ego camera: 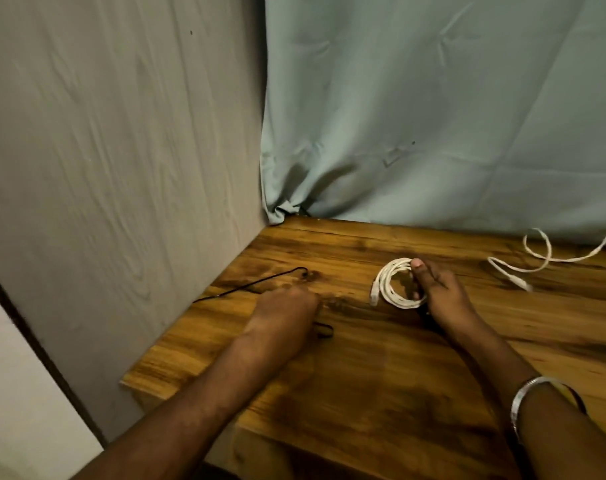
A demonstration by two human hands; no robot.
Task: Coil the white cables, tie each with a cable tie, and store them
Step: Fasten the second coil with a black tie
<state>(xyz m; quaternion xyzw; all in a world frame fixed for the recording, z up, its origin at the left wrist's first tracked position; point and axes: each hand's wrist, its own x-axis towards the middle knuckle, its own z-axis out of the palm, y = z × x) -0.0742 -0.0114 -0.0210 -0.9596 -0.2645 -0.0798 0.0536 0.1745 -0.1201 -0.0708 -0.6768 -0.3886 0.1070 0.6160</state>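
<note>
Hiding its fingers, left hand (286, 306) covers black tie (324, 330)

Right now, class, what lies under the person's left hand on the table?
A thin black tie pokes out from beneath the left hand on the wooden table. The hand covers the rest, so its grip on the tie cannot be seen.

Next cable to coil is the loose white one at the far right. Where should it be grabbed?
Judging by its pose, take the loose white cable at its plug end, which lies flat and free on the table, coming from above with a thumb-and-finger pinch. The right hand, nearest it, holds the coiled white cable; the other end runs out of view.
</note>
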